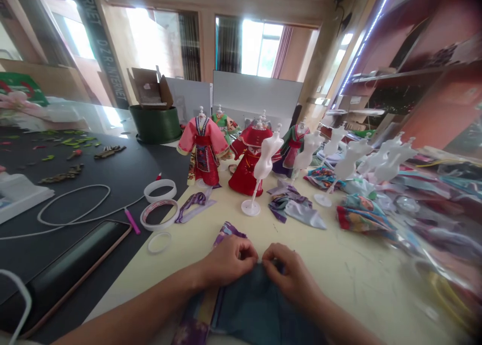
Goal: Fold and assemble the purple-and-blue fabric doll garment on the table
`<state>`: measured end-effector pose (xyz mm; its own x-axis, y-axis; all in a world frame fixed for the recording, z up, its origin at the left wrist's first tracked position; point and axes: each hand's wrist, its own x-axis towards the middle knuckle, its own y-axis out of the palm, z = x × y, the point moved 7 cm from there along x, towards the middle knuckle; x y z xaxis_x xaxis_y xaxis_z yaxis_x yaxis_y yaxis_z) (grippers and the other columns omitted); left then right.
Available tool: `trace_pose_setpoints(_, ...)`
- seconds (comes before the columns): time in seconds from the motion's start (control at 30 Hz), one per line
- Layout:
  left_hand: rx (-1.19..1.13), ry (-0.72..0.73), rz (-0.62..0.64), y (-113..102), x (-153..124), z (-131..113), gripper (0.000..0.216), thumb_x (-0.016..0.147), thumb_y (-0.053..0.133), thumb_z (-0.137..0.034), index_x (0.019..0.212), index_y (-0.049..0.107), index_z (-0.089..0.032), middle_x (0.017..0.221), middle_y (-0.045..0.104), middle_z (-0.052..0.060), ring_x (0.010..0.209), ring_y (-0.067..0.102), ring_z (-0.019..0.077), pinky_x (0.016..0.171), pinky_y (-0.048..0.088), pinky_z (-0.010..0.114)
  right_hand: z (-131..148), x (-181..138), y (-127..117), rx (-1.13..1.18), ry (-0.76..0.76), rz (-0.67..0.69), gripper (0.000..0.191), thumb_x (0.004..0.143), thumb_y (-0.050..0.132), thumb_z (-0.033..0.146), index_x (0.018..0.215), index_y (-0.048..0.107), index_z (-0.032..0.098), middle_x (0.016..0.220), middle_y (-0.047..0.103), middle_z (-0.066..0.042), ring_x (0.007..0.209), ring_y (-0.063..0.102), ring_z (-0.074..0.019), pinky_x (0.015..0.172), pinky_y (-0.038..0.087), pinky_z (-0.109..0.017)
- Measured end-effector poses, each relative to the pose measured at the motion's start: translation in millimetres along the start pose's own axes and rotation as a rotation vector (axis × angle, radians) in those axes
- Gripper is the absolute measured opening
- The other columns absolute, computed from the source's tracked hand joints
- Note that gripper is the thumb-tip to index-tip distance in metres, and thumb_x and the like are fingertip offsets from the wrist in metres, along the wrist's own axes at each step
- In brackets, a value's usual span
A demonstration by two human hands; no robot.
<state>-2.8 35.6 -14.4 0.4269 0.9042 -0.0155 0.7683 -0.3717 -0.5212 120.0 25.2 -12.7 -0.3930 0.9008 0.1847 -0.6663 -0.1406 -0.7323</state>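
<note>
At upper left, a cardboard box (148, 92) is being supported by a green planter (156, 125); at lower left, a dark-screened device (71, 267) is being crossed by a white cable (27, 299).

The bench (131, 164) has a smooth, dark grey top, and a big, flat, pale yellow sheet (324, 264) covers part of it. On the dark part are a long, shiny black gadget (73, 269), a thin, loopy white cord (109, 190), a bright pink pen (132, 221) and a round, dark green tub (156, 126). Little green leaves (73, 141) lie about. On the yellow sheet stand small white dress forms (266, 154), some in bright robes (204, 134). Purple cloth scraps (199, 198) and a dark blue-green cloth (250, 302) lie there too.
</note>
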Motion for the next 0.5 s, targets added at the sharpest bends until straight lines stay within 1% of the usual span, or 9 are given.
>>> trace_pose_setpoints(0.1, 0.006, -0.007, 0.0, 3, -1, 4, 0.019, 0.069, 0.051, -0.016, 0.076, 0.068, -0.013, 0.071, 0.067, 0.003, 0.064, 0.059, 0.0142, 0.057, 0.043, 0.02, -4, -2, 2, 0.043, 0.025, -0.001, 0.011, 0.073, 0.047, 0.012, 0.065, 0.053, 0.017, 0.065, 0.054, 0.001, 0.063, 0.049, -0.013, 0.058, 0.035, -0.024)
trace_pose_setpoints(0.23, -0.001, 0.001, 0.027, 3, -2, 3, 0.023, 0.072, 0.049, -0.016, 0.084, 0.068, -0.015, 0.082, 0.069, 0.003, 0.074, 0.061, 0.0146, 0.067, 0.045, 0.021, -7, -4, -2, 0.122, 0.083, 0.007, 0.011, 0.073, 0.047, 0.014, 0.064, 0.052, 0.017, 0.063, 0.053, 0.001, 0.061, 0.049, -0.0124, 0.056, 0.034, -0.023)
trace_pose_setpoints(0.3, -0.013, -0.002, 0.034, 2, -3, 2, 0.022, 0.073, 0.05, -0.018, 0.085, 0.068, -0.015, 0.084, 0.069, 0.003, 0.075, 0.061, 0.0144, 0.066, 0.045, 0.021, -10, -3, -5, 0.158, 0.124, 0.008, 0.011, 0.073, 0.047, 0.014, 0.064, 0.052, 0.017, 0.062, 0.053, 0.001, 0.06, 0.049, -0.0124, 0.055, 0.034, -0.023)
trace_pose_setpoints(0.37, -0.034, -0.017, 0.034, 1, -3, 0, 0.019, 0.074, 0.052, -0.02, 0.084, 0.068, -0.015, 0.081, 0.068, 0.002, 0.071, 0.06, 0.0141, 0.062, 0.044, 0.02, -11, -3, -7, 0.175, 0.144, 0.009, 0.011, 0.073, 0.046, 0.015, 0.064, 0.052, 0.017, 0.062, 0.053, 0.001, 0.06, 0.049, -0.0125, 0.055, 0.034, -0.023)
trace_pose_setpoints(0.5, -0.105, -0.051, 0.016, 2, -2, -2, 0.014, 0.073, 0.055, -0.021, 0.075, 0.065, -0.013, 0.068, 0.064, 0.001, 0.062, 0.054, 0.012, 0.056, 0.04, 0.02, -12, -2, -8, 0.149, 0.122, -0.018, 0.01, 0.071, 0.046, 0.013, 0.064, 0.053, 0.017, 0.063, 0.054, 0.001, 0.061, 0.049, -0.0128, 0.055, 0.034, -0.023)
